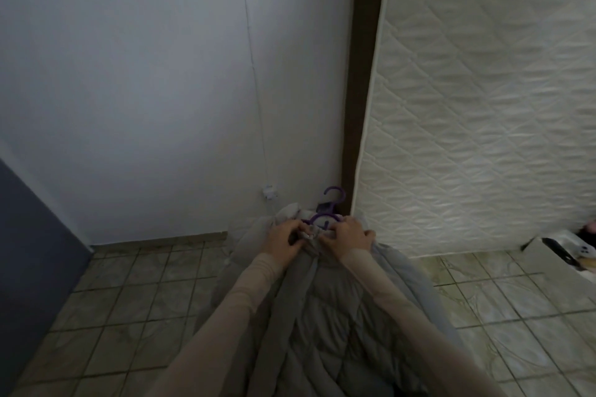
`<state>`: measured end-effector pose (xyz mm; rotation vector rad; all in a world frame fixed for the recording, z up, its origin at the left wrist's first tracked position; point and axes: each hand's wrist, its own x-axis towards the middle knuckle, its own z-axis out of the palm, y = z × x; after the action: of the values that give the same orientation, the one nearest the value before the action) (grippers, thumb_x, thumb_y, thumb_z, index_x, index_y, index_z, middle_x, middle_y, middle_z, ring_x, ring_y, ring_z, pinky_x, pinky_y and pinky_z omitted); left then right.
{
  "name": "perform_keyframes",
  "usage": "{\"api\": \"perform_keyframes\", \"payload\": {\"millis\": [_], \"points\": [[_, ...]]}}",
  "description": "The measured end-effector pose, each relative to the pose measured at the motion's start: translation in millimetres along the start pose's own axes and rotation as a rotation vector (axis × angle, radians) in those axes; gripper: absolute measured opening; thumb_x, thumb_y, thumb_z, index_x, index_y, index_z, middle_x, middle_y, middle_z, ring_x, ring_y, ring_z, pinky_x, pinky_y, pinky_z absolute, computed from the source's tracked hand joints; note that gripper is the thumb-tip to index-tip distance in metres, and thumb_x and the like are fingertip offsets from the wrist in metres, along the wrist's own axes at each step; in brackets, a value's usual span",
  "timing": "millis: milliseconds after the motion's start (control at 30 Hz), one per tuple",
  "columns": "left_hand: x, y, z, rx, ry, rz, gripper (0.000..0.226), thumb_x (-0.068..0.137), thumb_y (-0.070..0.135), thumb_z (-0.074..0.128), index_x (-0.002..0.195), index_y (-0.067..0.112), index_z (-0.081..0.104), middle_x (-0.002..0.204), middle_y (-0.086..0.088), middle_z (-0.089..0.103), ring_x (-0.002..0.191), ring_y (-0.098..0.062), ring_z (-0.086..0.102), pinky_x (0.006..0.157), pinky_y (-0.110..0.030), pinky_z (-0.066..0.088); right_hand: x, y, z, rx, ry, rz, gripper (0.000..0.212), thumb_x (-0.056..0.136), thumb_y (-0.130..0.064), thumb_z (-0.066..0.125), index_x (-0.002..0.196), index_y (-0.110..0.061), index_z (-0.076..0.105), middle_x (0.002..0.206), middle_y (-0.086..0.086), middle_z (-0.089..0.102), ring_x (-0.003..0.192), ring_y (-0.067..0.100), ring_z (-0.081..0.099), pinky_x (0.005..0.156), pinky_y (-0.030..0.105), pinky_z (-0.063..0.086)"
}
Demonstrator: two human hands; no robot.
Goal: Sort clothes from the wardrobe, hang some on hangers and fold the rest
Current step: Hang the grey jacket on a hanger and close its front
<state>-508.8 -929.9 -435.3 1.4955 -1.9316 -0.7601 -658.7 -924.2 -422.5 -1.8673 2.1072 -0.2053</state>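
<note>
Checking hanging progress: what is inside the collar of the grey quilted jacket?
A purple hanger sits in the grey quilted jacket, hook sticking out above the collar. Its arms are covered by fabric and both hands.

Two arms are seen, each covered by a long, close-fitting beige sleeve of thin, smooth fabric. The left sleeve [225, 309] enters from 7 o'clock, the right sleeve [403, 306] from 5 o'clock. Both end at the wrists, the hands being left bare.
</note>
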Motion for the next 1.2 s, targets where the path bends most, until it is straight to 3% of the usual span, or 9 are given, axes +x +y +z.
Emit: {"api": "perform_keyframes", "payload": {"millis": [167,333,467,667,867,1067,1200], "points": [[-2,3,4,-0.039,0.117,0.024,0.014,0.071,-0.004,0.068,0.083,0.001,0.072,0.091,-0.017,0.070,0.089,-0.031,0.066,0.084,-0.039,0.052,-7,-5,-6,0.000,0.041,-0.037,0.035,0.093,-0.044,0.044,0.125,-0.032,0.053,0.134,-0.003,0.046,0.129,0.017,0.033,0.100,0.040,0.025],[-3,6,7,0.012,0.164,0.111,0.022,0.075,-0.005,0.068,0.094,0.004,0.074,0.098,-0.014,0.071,0.093,-0.026,0.066,0.086,-0.025,0.047,-12,1,-10,0.135,0.055,-0.009,0.033,0.094,-0.040,0.046,0.126,-0.035,0.053,0.136,-0.004,0.046,0.130,0.013,0.035,0.104,0.038,0.022],[-8,13,5,0.055,0.190,0.118,0.015,0.077,-0.003,0.066,0.091,0.003,0.069,0.092,-0.015,0.069,0.086,-0.026,0.065,0.071,-0.014,0.037,-14,4,-8,0.174,0.053,-0.001,0.034,0.092,-0.044,0.048,0.124,-0.033,0.055,0.132,-0.003,0.052,0.126,0.015,0.039,0.101,0.034,0.023],[-8,17,3,0.150,0.145,0.151,0.018,0.079,-0.001,0.063,0.096,0.002,0.070,0.097,-0.020,0.067,0.091,-0.030,0.062,0.077,-0.025,0.039,-18,6,-7,0.224,0.058,0.029,0.037,0.091,-0.045,0.052,0.126,-0.034,0.054,0.133,-0.005,0.052,0.131,0.014,0.035,0.106,0.034,0.019],[-8,23,4,0.265,0.092,0.140,0.022,0.085,0.005,0.058,0.104,0.006,0.068,0.110,-0.013,0.066,0.104,-0.026,0.058,0.087,-0.031,0.040,-24,3,-8,0.232,0.082,0.016,0.034,0.091,-0.043,0.051,0.123,-0.032,0.056,0.130,-0.005,0.054,0.131,0.015,0.034,0.107,0.034,0.018],[-2,28,7,0.400,0.015,0.079,0.020,0.091,0.014,0.050,0.106,0.011,0.063,0.114,-0.009,0.061,0.109,-0.026,0.054,0.092,-0.037,0.043,-31,-2,-17,0.075,0.157,-0.045,0.038,0.086,-0.051,0.055,0.118,-0.033,0.060,0.124,-0.004,0.058,0.125,0.017,0.041,0.108,0.035,0.021],[5,30,8,0.480,0.025,0.105,0.033,0.094,0.017,0.046,0.126,0.015,0.053,0.129,-0.008,0.051,0.117,-0.027,0.048,0.095,-0.034,0.038,-28,-1,-18,0.008,0.145,-0.047,0.043,0.084,-0.056,0.055,0.120,-0.032,0.058,0.125,-0.003,0.056,0.123,0.016,0.042,0.107,0.036,0.021]]}}
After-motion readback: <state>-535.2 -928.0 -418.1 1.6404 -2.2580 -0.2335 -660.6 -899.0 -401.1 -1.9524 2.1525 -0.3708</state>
